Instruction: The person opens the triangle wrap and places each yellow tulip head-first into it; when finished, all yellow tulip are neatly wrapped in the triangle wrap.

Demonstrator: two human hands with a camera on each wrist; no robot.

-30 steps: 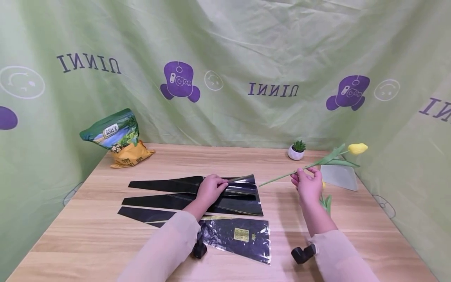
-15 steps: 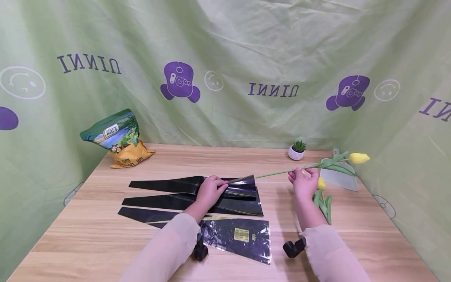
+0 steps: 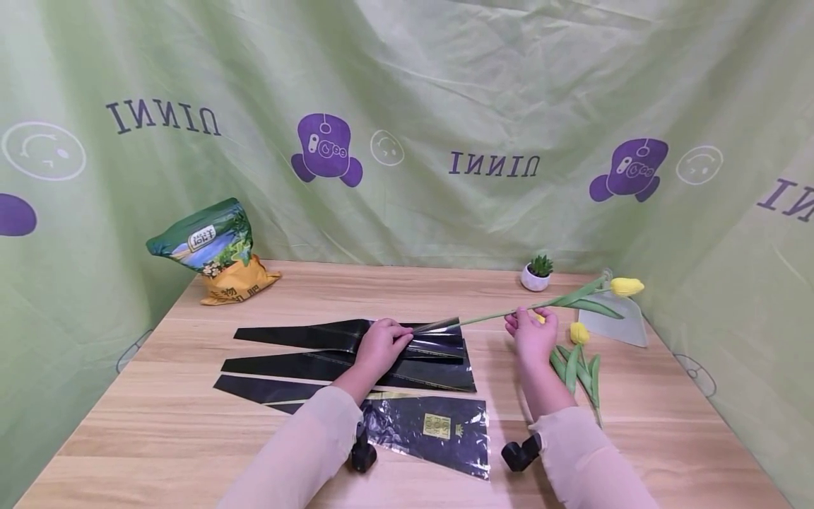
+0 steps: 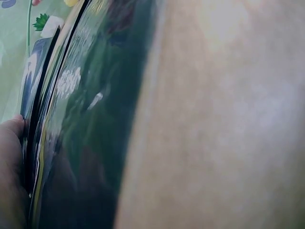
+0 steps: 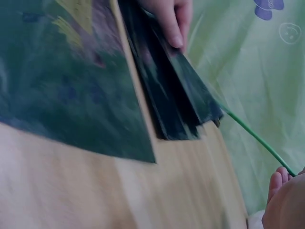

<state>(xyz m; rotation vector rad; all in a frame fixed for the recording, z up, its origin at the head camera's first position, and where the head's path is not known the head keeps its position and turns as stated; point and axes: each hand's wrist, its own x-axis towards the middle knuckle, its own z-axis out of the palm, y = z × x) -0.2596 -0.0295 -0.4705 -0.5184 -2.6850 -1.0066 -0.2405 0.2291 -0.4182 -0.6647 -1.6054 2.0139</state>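
My left hand [image 3: 380, 346] pinches the far black flower sleeve [image 3: 439, 344] by its upper film near the wide right end, where the film stands raised from the table. My right hand [image 3: 536, 337] holds a yellow artificial tulip [image 3: 577, 293] by its thin green stem, thumb and fingers pinching it. The bloom points right, and the lower stem [image 5: 257, 136] runs left into the sleeve's mouth; the film hides its end. In the left wrist view, my left thumb [image 4: 14, 126] shows at the sleeve's edge.
Two more black sleeves lie nearer, the closest with gold print [image 3: 472, 431]. Other yellow tulips [image 3: 579, 334] lie by my right forearm. Behind are a small potted succulent [image 3: 535, 274], a grey-white flat piece [image 3: 613, 322] and a green-and-orange bag [image 3: 222, 251].
My right hand has moved left and slightly lower with the tulip, and its stem now reaches inside the sleeve's mouth. The left hand has stayed on the sleeve. More of the lying tulips shows.
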